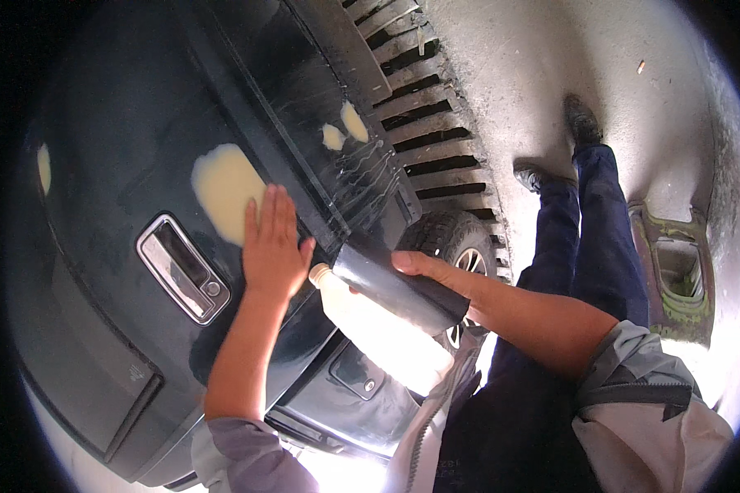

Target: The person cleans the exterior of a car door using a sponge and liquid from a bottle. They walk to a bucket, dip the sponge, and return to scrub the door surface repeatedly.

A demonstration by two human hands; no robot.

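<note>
My left hand [276,245] lies flat on the dark car door, fingers stretched out and open. Its fingertips rest at the edge of a large cream-coloured filler patch [226,191]. In my right hand [436,273] is a dark, smooth, curved sheet [386,275], with the thumb on top and most of the fingers hidden beneath. Just below this sheet shows a glaring white, bottle-like object [386,337] with a tan rounded end; glare hides its detail, and I cannot tell whether my right hand holds it too.
A chrome door handle [185,267] sits left of my left hand. Smaller filler patches [353,122] and scratches mark the lower panel. A slotted floor grate [440,160] and a wheel [469,251] lie beyond. At right stands a worn green-edged stool-like object [703,279] beside my legs.
</note>
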